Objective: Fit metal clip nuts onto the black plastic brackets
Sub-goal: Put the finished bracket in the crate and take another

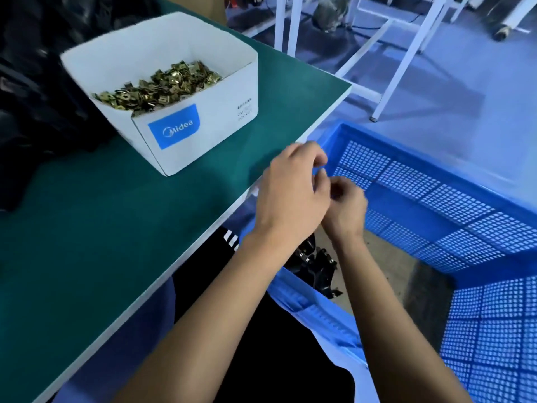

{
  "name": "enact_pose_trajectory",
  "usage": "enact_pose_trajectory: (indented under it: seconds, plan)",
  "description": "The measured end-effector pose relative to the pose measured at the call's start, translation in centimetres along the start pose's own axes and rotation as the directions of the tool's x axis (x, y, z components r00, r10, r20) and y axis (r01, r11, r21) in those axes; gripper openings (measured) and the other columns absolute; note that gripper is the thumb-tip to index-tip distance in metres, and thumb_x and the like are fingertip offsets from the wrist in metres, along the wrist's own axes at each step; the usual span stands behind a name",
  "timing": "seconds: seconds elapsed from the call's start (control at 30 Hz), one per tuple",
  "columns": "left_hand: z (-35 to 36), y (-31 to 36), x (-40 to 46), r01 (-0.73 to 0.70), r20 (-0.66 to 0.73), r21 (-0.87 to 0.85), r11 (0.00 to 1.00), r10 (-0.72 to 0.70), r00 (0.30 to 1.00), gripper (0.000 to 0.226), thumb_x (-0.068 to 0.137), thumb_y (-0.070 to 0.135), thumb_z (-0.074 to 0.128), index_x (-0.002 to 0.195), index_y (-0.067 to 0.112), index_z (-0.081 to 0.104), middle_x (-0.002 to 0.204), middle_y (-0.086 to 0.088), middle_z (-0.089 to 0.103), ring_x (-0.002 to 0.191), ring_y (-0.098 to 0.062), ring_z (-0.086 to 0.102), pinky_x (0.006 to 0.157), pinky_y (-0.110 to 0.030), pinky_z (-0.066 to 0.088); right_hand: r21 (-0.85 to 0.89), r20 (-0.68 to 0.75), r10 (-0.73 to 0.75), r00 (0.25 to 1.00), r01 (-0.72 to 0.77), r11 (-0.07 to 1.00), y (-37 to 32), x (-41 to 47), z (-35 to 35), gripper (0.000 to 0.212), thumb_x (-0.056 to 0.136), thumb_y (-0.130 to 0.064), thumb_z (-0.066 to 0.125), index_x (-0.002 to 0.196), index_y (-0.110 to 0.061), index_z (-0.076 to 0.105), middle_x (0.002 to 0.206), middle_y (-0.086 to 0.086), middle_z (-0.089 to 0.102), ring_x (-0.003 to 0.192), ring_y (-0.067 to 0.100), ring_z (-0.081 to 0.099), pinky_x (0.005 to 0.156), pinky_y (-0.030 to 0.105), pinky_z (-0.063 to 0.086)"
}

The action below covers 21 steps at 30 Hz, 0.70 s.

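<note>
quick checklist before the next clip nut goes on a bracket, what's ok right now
1. Clip nuts in white box: plenty, ok.
2. Box on green table, upright: ok.
3. Blue crate beside table: ok.
4. Finished black brackets lying in crate: ok.
5. Left hand grip: fingers curled, contents cannot tell.
6. Right hand grip: curled, contents cannot tell.

- i'm looking at a factory assembly station: green-topped workbench [122, 228]
- white carton [203, 123] heaped with brass clip nuts [162, 85]
- blue perforated crate [436, 205], right
- white frame legs [406, 59], far
</note>
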<state>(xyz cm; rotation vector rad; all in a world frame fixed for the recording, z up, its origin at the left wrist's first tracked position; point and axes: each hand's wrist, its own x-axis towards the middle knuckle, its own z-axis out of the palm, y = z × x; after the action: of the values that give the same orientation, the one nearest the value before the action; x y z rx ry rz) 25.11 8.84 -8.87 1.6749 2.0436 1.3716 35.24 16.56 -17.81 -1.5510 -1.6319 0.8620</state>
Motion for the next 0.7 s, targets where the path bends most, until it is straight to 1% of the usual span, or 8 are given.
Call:
enact_pose_trajectory:
  seconds: [0.07, 0.1, 0.23, 0.33, 0.43, 0.57, 0.63, 0.7]
  plan:
    - [-4.0, 1.8, 0.7, -0.180, -0.176, -0.111, 0.977, 0.159, 0.971, 0.009, 0.086, 0.007, 0.060, 0.091, 0.012, 0.066, 0.090, 0.006, 0.067, 0.071, -0.013, 0.063, 0.063, -0.027, 0.051, 0.071, -0.113, -0.174, 0.978, 0.182, 0.981, -4.7, -0.4, -1.5, 0.007, 0.090, -0.020, 0.072, 0.083, -0.019, 0.072, 0.069, -0.013, 0.068, 0.061, -0.004, 0.059, 0.063, 0.017, 0.045]
    - [-6.1, 2.3, 0.9, -0.216, -0.246, -0.131, 0.968, 0.179, 0.953, 0.008, 0.086, 0.006, 0.060, 0.090, 0.011, 0.066, 0.087, 0.007, 0.066, 0.069, -0.012, 0.062, 0.060, -0.022, 0.046, 0.127, -0.137, -0.237, 0.962, 0.254, 0.959, -7.1, -0.8, -1.7, 0.006, 0.091, -0.018, 0.069, 0.086, -0.018, 0.073, 0.071, -0.012, 0.070, 0.063, -0.002, 0.062, 0.065, 0.021, 0.050]
    - [-13.1, 1.2, 1.4, -0.100, -0.390, -0.179, 0.979, 0.023, 0.921, 0.007, 0.088, 0.006, 0.060, 0.088, 0.009, 0.066, 0.081, 0.009, 0.067, 0.061, -0.016, 0.064, 0.060, -0.035, 0.053, 0.279, -0.128, -0.461, 0.878, 0.478, 0.833, -15.8, -3.1, -0.8, 0.013, 0.090, -0.020, 0.061, 0.093, -0.017, 0.073, 0.076, -0.003, 0.073, 0.072, 0.019, 0.073, 0.070, 0.045, 0.060]
    - [-17.6, -1.6, 0.4, 0.006, -0.509, -0.175, 0.984, -0.096, 0.856, 0.008, 0.087, 0.003, 0.061, 0.085, 0.007, 0.067, 0.077, 0.010, 0.066, 0.060, -0.014, 0.062, 0.064, -0.041, 0.058, 0.376, -0.067, -0.607, 0.792, 0.584, 0.720, -21.5, -6.2, 2.7, 0.011, 0.089, -0.020, 0.060, 0.090, -0.020, 0.072, 0.073, -0.007, 0.071, 0.066, 0.017, 0.070, 0.065, 0.045, 0.059]
    - [-21.9, -5.0, -1.6, 0.102, -0.605, -0.154, 0.983, -0.175, 0.777, 0.009, 0.085, 0.002, 0.062, 0.083, 0.008, 0.069, 0.077, 0.008, 0.067, 0.071, -0.015, 0.066, 0.071, -0.043, 0.059, 0.372, 0.108, -0.725, 0.681, 0.648, 0.664, -25.8, -9.6, 7.6, 0.012, 0.088, -0.017, 0.060, 0.088, -0.018, 0.072, 0.072, -0.006, 0.071, 0.064, 0.017, 0.068, 0.068, 0.044, 0.056]
    - [-27.3, -10.2, -5.3, 0.354, -0.701, -0.010, 0.935, -0.260, 0.665, 0.011, 0.084, 0.006, 0.063, 0.087, 0.012, 0.072, 0.078, 0.012, 0.067, 0.076, -0.006, 0.063, 0.075, -0.028, 0.053, 0.196, 0.468, -0.746, 0.474, 0.768, 0.610, -29.0, -13.7, 14.2, 0.011, 0.089, -0.027, 0.067, 0.096, -0.021, 0.073, 0.093, -0.002, 0.074, 0.090, 0.023, 0.069, 0.081, 0.041, 0.055]
    - [-29.8, -12.6, -7.5, 0.465, -0.735, 0.023, 0.885, -0.301, 0.608, 0.012, 0.087, 0.009, 0.062, 0.088, 0.016, 0.073, 0.081, 0.012, 0.068, 0.078, -0.006, 0.063, 0.076, -0.022, 0.051, 0.038, 0.624, -0.677, 0.391, 0.850, 0.525, -29.7, -15.7, 17.4, 0.031, 0.089, -0.042, 0.072, 0.115, -0.025, 0.068, 0.114, 0.005, 0.068, 0.101, 0.032, 0.066, 0.078, 0.038, 0.052]
    - [-32.1, -14.5, -9.2, 0.526, -0.758, 0.073, 0.847, -0.296, 0.582, 0.011, 0.089, 0.012, 0.063, 0.088, 0.018, 0.072, 0.082, 0.013, 0.068, 0.077, -0.004, 0.062, 0.072, -0.011, 0.045, -0.128, 0.729, -0.582, 0.361, 0.907, 0.402, -30.0, -17.2, 20.4, 0.056, 0.089, -0.059, 0.070, 0.132, -0.025, 0.060, 0.131, 0.012, 0.052, 0.110, 0.038, 0.059, 0.073, 0.038, 0.044]
